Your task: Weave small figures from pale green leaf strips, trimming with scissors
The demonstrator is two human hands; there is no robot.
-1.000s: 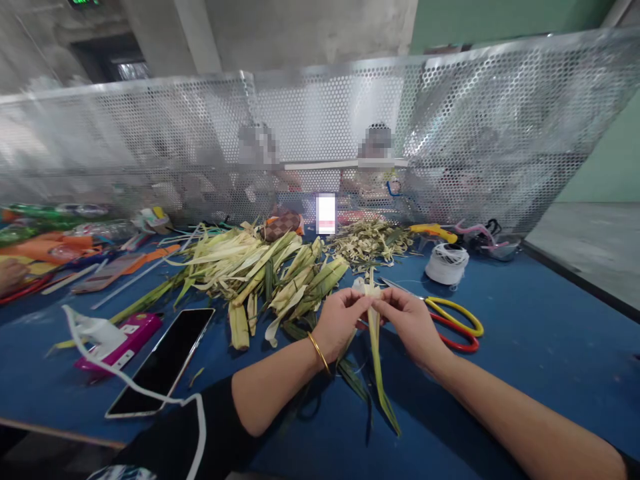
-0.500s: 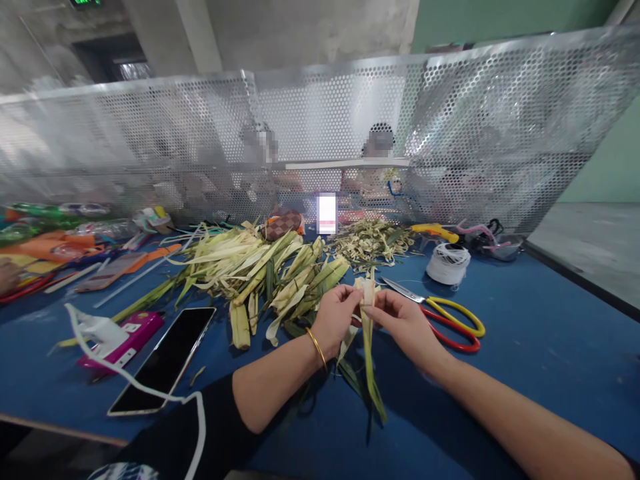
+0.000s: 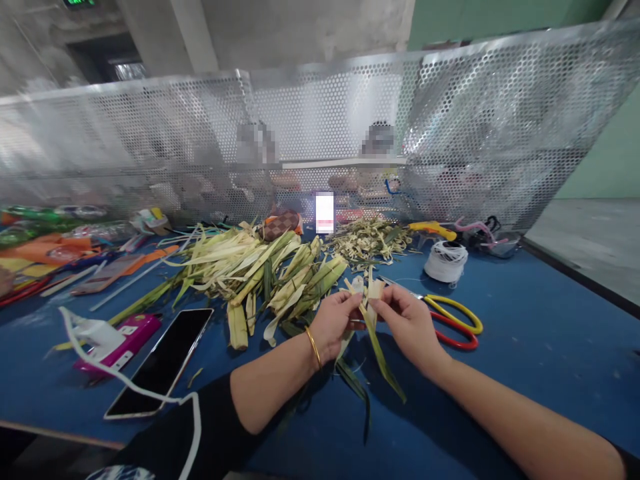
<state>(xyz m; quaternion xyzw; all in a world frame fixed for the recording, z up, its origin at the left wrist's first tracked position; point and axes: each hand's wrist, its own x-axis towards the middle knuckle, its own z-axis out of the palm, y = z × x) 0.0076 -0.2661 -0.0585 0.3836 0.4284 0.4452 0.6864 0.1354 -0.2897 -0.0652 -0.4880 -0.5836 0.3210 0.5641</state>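
Observation:
My left hand [image 3: 340,318] is closed in a pinch on pale corn husk strips, with a gold bangle on its wrist. Opposite it, my right hand [image 3: 407,323] pinches the top of the same husk piece [image 3: 375,327], whose green tail hangs down over the table. Darker green leaf ends [image 3: 357,390] dangle below the left fingers. Just past my right hand lie scissors [image 3: 455,313] with one yellow and one red handle loop; their blades are partly hidden behind the hand. A heap of husks [image 3: 240,267] spreads to the left of my hands.
Shredded husk bits [image 3: 373,241] lie behind the hands, and a spool of white string [image 3: 447,262] stands to the right. A phone [image 3: 160,363], a purple box [image 3: 123,340] and a white cable are at left. A perforated metal screen [image 3: 320,120] bounds the blue table; people sit behind it.
The husk in my fingers has spread apart at the top, and its hanging tail has swung to the right. My right hand has turned slightly. The camera view has shifted a little.

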